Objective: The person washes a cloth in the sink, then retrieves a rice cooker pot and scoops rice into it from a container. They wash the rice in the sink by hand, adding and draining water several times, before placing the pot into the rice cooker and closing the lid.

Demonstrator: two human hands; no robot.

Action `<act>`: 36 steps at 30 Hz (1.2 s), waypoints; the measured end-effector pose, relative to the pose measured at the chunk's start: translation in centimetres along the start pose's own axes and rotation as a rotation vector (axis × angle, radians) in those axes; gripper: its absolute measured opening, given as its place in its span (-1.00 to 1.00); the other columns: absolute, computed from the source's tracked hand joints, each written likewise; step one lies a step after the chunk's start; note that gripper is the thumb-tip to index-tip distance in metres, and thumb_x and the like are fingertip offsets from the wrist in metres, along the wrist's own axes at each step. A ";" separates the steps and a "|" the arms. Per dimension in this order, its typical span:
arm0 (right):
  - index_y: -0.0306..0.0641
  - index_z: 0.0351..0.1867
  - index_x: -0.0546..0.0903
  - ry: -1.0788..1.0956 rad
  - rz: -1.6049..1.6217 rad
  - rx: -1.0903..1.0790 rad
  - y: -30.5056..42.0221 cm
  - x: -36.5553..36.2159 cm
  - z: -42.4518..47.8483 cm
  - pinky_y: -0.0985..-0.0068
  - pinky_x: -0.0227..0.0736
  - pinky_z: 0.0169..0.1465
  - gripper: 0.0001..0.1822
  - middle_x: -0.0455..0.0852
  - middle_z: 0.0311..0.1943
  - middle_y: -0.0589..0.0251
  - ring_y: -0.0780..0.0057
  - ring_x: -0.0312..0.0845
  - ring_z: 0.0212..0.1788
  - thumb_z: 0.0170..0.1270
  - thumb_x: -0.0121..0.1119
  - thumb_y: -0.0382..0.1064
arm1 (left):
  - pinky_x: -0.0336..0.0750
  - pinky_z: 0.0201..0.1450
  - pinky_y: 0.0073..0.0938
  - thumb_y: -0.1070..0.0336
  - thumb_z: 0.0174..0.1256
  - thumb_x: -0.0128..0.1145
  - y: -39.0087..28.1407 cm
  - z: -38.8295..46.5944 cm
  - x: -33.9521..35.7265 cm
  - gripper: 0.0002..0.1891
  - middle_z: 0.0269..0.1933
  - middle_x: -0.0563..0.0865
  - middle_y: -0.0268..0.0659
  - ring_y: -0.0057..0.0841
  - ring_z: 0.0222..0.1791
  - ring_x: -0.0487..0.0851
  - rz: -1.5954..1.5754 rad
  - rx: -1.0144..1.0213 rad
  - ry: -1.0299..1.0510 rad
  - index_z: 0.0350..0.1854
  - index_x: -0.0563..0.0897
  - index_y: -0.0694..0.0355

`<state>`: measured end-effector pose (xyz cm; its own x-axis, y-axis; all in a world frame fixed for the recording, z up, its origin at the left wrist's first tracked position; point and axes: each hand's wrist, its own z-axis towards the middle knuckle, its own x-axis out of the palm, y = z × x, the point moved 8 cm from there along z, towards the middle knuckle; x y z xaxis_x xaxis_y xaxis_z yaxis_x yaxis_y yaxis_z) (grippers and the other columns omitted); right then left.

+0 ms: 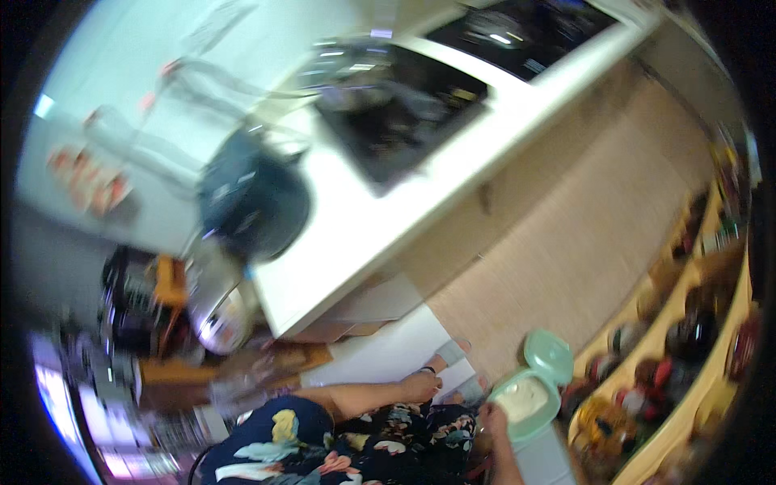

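Observation:
My left hand (pixel 422 386), with a dark band at its wrist, is near the lower edge of a white panel (pixel 376 357), its fingers looking curled; blur hides whether it holds anything. At the near left rim of a pale green plastic container (pixel 548 415) is my right hand (pixel 494 418); its grip is unclear. White contents (pixel 521 398) lie inside the container. The green lid (pixel 548 356) stands tilted back beyond it. The container is over a light grey surface (pixel 545 458).
A white countertop (pixel 339 242) carries a dark blue appliance (pixel 254 194) and a black cooktop (pixel 406 115) with a pot-like vessel on it. At right, curved yellowish shelves (pixel 661 436) hold several jars. A steel vessel (pixel 221 315) stands left of the counter. My feet are on the floor (pixel 564 254) side.

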<state>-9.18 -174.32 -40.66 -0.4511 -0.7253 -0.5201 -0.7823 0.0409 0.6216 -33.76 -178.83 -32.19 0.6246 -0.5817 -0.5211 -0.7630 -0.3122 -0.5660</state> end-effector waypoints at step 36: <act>-0.37 0.08 0.59 0.322 -0.226 -0.464 38.9 13.2 -12.4 0.41 0.59 -0.06 -0.66 0.77 -0.19 -0.04 0.28 0.73 -0.15 0.41 0.14 -0.19 | -0.15 0.37 0.51 0.00 0.13 0.35 15.2 -53.3 -26.0 -0.43 0.56 0.06 -0.16 -0.01 0.58 -0.14 0.247 -0.206 -1.348 0.27 0.58 -0.25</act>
<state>-40.23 -190.82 -16.04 -0.0862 -0.8554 -0.5107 -0.5420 -0.3899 0.7445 -70.45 -208.51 6.82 0.0576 0.4931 -0.8681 -0.8130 -0.4815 -0.3274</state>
